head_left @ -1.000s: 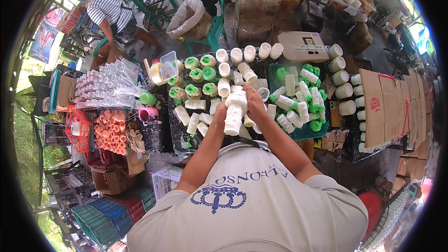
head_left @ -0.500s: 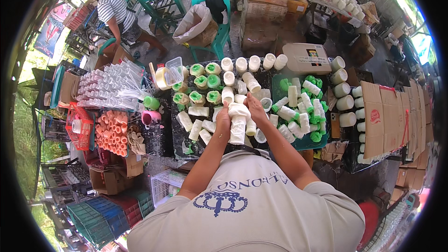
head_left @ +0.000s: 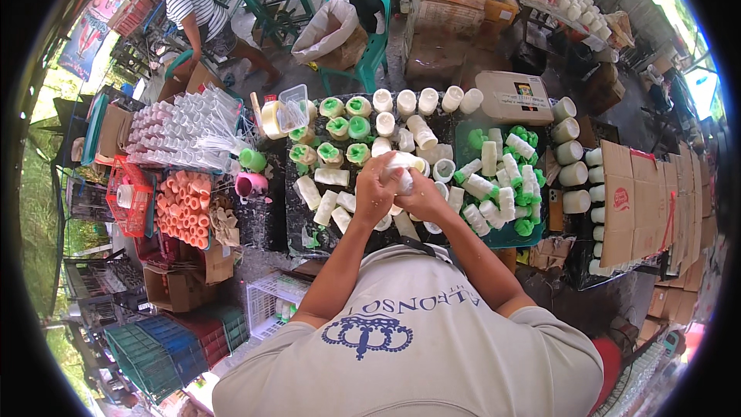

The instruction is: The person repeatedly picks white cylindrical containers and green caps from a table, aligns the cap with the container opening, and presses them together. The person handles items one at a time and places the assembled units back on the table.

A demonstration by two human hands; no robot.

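Over the front middle of the dark table (head_left: 297,220), both of my hands are closed round a white cylinder (head_left: 399,173); its lower part is hidden by my fingers. My left hand (head_left: 376,185) wraps it from the left, and my right hand (head_left: 424,197) grips it from the right. Loose white cylinders (head_left: 332,177) lie to the left of my hands. Behind them stand several cream cups with green in their tops (head_left: 337,129) and a row of white hollow cups (head_left: 428,101). A green tray (head_left: 461,139) on the right holds white ridged cylinders (head_left: 505,202) and green lumpy pieces (head_left: 523,228).
A clear plastic tub (head_left: 293,106) and tape roll (head_left: 270,120) sit at the table's back left. Further left are white tubes (head_left: 174,135), orange pieces (head_left: 183,207) and a pink cup (head_left: 248,184). Cardboard (head_left: 633,197) stands at right. A person (head_left: 193,4) works at the far left.
My hands have closed in on the white cylinder from a looser hold. It pointed toward me before; now it is mostly covered by my fingers. The whole view has shifted slightly.
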